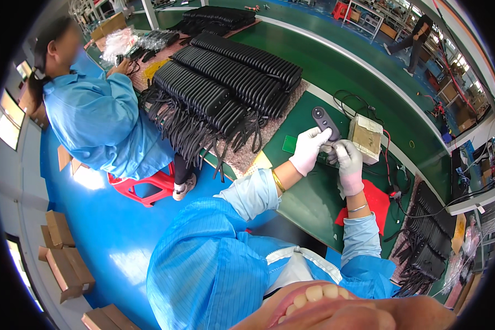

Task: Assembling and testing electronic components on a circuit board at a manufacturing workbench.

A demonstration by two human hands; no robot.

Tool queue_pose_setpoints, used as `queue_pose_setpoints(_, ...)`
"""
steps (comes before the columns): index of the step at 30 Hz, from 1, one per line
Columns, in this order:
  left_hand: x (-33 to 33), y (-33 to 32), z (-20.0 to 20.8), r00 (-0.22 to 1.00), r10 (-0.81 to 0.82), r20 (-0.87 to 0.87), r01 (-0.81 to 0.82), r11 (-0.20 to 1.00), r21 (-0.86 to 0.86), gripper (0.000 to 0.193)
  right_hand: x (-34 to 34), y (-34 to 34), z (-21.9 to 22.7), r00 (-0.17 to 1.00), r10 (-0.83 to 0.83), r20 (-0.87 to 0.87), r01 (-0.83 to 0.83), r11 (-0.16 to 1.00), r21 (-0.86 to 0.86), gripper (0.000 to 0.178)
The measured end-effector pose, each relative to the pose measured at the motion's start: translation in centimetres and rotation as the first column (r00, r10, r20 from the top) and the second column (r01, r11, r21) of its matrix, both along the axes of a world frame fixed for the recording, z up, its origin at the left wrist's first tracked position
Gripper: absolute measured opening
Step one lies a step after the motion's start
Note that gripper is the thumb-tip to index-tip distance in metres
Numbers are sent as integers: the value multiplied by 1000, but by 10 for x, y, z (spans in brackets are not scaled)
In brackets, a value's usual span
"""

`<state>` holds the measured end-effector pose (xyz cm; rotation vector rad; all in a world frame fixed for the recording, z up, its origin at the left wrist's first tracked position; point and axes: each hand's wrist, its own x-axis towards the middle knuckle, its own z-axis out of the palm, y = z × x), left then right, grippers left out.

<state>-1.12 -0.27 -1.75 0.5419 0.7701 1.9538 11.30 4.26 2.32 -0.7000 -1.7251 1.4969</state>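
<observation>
My left hand [310, 148], in a white glove, is closed on a slim black handheld device [325, 121] with rounded ends and round buttons on its face. The device tilts up and away over the green bench. Close beside it, at its near end, my gloved right hand [350, 163] has its fingers pinched together; what they grip is hidden. A pale box-shaped block [365, 140] stands just beyond my right hand. On the bench beside my right wrist lies a red sheet [375, 199]. A small green card [290, 144] is left of my left hand.
Long rows of similar black devices [225, 77] with dangling straps cover bubble wrap at the far left. More black devices [426, 242] lie at the right. Cables [389, 165] run beside the block. A co-worker in blue [102, 115] sits on a red stool [143, 190] at the left.
</observation>
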Motion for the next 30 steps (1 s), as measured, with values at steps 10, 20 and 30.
queue_pose_setpoints(10,7,-2,2,1000,2,3,-2,1000,-28,17,3,4,-6,998,-38,50,37,999,37,16)
queue_pose_setpoints(20,10,-4,1,1000,1,-27,-1,1000,-26,19,3,-1,-4,993,-109,50,108,994,23,14)
queue_pose_setpoints(30,3,-8,15,982,-96,-160,92,995,-29,32,3,5,13,995,-64,-79,84,956,280,24)
